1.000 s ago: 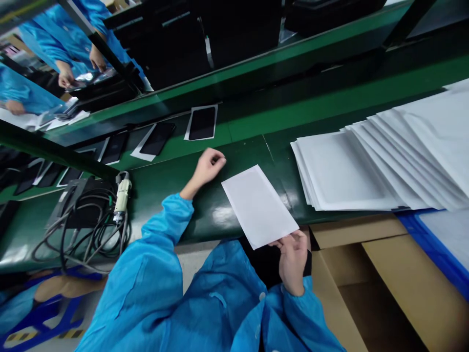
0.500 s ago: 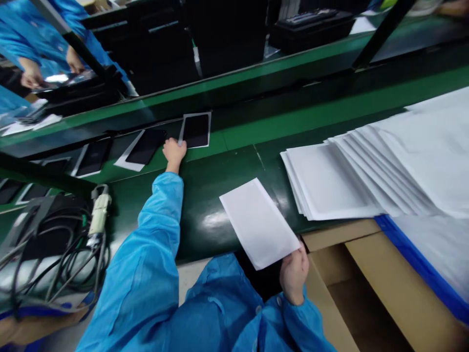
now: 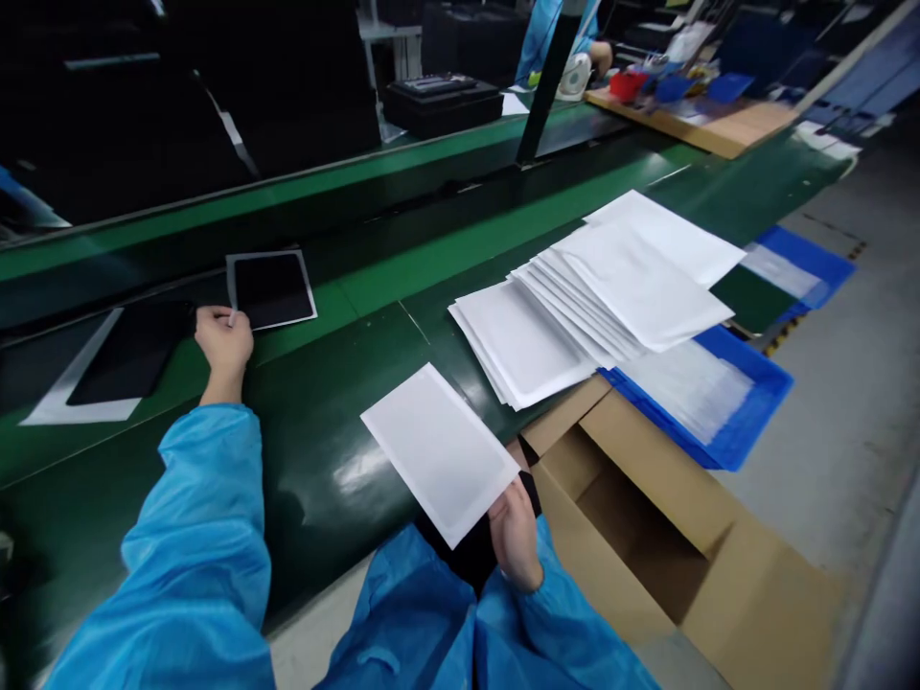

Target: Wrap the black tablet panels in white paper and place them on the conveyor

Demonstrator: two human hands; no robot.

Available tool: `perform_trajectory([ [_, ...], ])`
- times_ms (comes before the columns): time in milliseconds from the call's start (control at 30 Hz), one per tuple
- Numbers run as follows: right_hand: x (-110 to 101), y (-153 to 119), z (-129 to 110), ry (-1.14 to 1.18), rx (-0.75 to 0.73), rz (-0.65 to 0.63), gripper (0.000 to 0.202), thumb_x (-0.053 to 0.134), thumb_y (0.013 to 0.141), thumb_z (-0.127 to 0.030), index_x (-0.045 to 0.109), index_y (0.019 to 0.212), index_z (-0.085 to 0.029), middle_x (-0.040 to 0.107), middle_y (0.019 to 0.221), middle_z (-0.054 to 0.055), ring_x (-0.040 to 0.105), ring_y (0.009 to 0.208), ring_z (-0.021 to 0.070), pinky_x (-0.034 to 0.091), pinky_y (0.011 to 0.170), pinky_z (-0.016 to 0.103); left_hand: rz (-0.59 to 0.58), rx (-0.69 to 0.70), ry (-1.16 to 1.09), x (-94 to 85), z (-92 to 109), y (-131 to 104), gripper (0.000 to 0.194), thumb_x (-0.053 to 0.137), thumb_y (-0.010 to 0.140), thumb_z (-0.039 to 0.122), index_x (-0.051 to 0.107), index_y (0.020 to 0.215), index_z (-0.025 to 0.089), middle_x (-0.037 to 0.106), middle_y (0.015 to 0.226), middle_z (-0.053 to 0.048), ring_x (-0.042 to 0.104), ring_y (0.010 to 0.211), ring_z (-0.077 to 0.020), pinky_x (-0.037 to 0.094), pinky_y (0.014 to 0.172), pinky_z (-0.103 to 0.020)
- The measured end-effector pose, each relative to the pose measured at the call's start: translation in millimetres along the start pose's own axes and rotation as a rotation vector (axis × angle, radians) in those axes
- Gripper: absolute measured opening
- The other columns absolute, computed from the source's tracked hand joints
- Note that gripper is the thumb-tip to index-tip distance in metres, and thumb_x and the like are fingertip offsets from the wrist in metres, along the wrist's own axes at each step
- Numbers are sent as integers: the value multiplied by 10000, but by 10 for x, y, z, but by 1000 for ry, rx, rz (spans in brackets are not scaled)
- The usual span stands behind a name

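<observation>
My left hand (image 3: 224, 343) is closed at the left edge of a dark flat panel on a white sheet (image 3: 274, 287); its fingertips pinch something small and pale there, perhaps the sheet's edge. Just left of that hand lies another dark panel (image 3: 129, 355), with a white sheet (image 3: 54, 401) sticking out from under it. My right hand (image 3: 516, 532) grips the lower right corner of a flat white rectangular piece (image 3: 440, 455), tilted over the bench's near edge. Overlapping white sheets or sleeves (image 3: 532, 340) lie fanned out to the right on the green bench (image 3: 323, 422).
An open cardboard box (image 3: 711, 613) stands below the bench at the right. Blue trays (image 3: 769, 383) hold clear plastic. A dark post (image 3: 546, 86) rises beyond the bench. At the back are a black case (image 3: 442, 103), a wooden board (image 3: 740, 129) and a person in blue (image 3: 539, 38).
The view has swung to the right, showing the blue trays and the wooden board. My left hand stays at the panel's edge, and my right hand still holds the white piece.
</observation>
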State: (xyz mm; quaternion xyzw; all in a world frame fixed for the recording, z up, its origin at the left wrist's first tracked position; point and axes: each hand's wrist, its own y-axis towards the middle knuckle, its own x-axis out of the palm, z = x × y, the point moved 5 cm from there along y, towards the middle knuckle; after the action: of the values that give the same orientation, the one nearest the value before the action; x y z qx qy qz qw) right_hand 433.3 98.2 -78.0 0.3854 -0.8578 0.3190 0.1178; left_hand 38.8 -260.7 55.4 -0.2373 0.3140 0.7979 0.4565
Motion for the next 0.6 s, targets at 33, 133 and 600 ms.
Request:
perform_trajectory([
  [33, 44, -31, 4, 28, -3, -24, 575, 774, 858, -634, 745, 1301, -268, 763, 1368, 92, 716, 1272, 341, 590, 1071, 515, 15, -77, -72, 4, 19, -32, 365, 563, 875, -63, 351, 851, 232, 419, 653, 114, 450, 586, -86, 379, 622, -187],
  [133, 150, -110, 41, -35, -9, -101, 662, 817, 825, -639, 708, 1356, -260, 751, 1390, 106, 702, 1299, 363, 581, 1093, 556, 41, -169, -329, 42, 172, -161, 318, 523, 895, -56, 374, 976, 213, 427, 667, 138, 425, 488, -61, 371, 531, -164],
  [600, 308, 618, -1442, -96, -340, -41, 446, 905, 747, -449, 708, 1073, -217, 811, 920, 37, 776, 853, 268, 661, 710, 375, -221, -63, -844, 352, 622, -1388, 262, 747, 767, 415, 617, 804, 190, 605, 707, 9, 483, 456, -91, 390, 394, -222],
])
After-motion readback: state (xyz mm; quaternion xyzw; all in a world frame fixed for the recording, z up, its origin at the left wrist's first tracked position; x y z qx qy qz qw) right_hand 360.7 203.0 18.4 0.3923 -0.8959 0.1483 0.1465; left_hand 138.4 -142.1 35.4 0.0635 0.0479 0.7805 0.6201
